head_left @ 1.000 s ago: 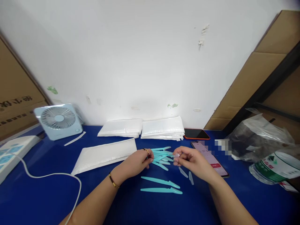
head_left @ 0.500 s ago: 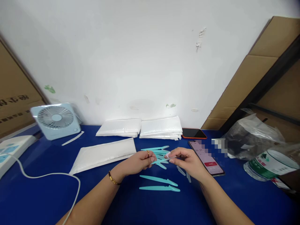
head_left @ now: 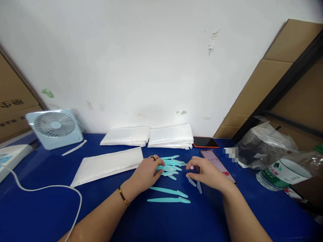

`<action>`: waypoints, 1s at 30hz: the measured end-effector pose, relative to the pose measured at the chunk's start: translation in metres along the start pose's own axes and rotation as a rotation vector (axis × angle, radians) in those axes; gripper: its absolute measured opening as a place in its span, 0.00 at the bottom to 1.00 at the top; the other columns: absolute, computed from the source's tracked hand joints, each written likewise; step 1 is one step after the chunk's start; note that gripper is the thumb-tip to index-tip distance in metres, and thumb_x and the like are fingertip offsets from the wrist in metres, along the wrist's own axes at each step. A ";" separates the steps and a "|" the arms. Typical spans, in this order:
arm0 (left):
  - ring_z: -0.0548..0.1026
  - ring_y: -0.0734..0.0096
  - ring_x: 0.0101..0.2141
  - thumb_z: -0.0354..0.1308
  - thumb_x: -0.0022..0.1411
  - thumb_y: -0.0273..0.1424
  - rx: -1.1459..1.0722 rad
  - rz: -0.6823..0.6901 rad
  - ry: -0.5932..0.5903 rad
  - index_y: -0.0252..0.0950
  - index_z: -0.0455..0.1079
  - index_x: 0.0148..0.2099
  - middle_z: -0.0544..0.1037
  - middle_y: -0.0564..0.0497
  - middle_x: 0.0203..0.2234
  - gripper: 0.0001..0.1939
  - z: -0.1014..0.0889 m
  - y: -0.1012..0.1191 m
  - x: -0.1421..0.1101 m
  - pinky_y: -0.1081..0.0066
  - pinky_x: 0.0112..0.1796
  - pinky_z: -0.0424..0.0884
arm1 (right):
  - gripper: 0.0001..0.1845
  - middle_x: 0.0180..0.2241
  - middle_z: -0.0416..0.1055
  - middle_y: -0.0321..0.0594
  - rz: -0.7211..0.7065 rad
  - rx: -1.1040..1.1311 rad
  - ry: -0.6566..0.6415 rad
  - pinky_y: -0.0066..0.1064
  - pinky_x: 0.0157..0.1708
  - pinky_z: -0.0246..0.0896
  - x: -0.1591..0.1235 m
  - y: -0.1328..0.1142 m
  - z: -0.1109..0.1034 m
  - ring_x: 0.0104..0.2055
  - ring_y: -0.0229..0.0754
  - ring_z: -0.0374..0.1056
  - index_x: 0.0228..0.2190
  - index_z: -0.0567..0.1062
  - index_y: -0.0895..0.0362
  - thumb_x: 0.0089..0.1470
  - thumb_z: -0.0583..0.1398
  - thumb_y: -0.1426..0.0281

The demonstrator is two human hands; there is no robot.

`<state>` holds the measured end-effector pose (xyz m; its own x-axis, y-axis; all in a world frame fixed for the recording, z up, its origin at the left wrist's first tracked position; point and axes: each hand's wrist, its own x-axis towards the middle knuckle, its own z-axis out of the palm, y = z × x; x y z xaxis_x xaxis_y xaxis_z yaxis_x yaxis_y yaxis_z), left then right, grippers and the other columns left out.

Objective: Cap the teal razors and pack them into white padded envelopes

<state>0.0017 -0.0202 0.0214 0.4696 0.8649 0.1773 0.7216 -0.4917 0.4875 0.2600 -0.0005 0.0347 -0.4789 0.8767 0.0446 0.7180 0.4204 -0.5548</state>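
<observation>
Several turquoise eyebrow razors [head_left: 174,164] lie in a loose, overlapping pile at the middle of the table. My left hand [head_left: 148,170] rests at the handle end of this pile, thumb and fingers apart, touching the handles. Two more razors lie apart in front, a tilted one [head_left: 169,191] and a nearly level one [head_left: 168,200]. Just right of the pile hovers my right hand [head_left: 207,173], its thumb and forefinger apart and no object visible between them. Below its fingertips are two small translucent blade caps, one [head_left: 191,182] beside the other [head_left: 199,187].
White padded mailers lie in two stacks, left [head_left: 126,136] and right [head_left: 170,135], with a single mailer [head_left: 108,166] nearer. Phones [head_left: 206,142], a plastic bag [head_left: 264,144] and a cut bottle [head_left: 282,174] are rightward. A fan [head_left: 55,127] and white cable [head_left: 50,187] sit left.
My hands have moved apart. The razor held between them is out of my fingers, and my left hand has shifted to the pile. The view has turned slightly right.
</observation>
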 end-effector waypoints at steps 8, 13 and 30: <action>0.70 0.66 0.35 0.58 0.55 0.34 0.124 0.074 -0.283 0.39 0.71 0.36 0.74 0.50 0.32 0.06 0.005 0.014 -0.008 0.70 0.35 0.62 | 0.01 0.26 0.70 0.36 0.058 0.029 -0.137 0.25 0.24 0.55 0.002 0.010 0.014 0.26 0.36 0.65 0.24 0.74 0.56 0.44 0.61 0.72; 0.70 0.68 0.31 0.52 0.60 0.33 0.129 -0.013 -0.223 0.38 0.69 0.34 0.74 0.52 0.29 0.06 -0.001 0.008 -0.004 0.72 0.31 0.60 | 0.10 0.21 0.69 0.34 0.148 0.379 -0.192 0.25 0.22 0.58 0.000 0.007 0.004 0.22 0.36 0.67 0.30 0.74 0.57 0.48 0.60 0.64; 0.69 0.69 0.31 0.49 0.61 0.31 0.121 -0.033 -0.149 0.37 0.67 0.34 0.73 0.50 0.29 0.08 -0.003 -0.002 0.000 0.71 0.32 0.61 | 0.11 0.29 0.72 0.38 0.025 0.475 -0.111 0.28 0.26 0.64 0.009 -0.012 0.026 0.25 0.37 0.69 0.31 0.77 0.56 0.49 0.60 0.62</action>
<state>-0.0014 -0.0190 0.0233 0.5081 0.8608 0.0297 0.7897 -0.4793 0.3829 0.2338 -0.0041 0.0201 -0.5341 0.8440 -0.0483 0.4328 0.2239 -0.8733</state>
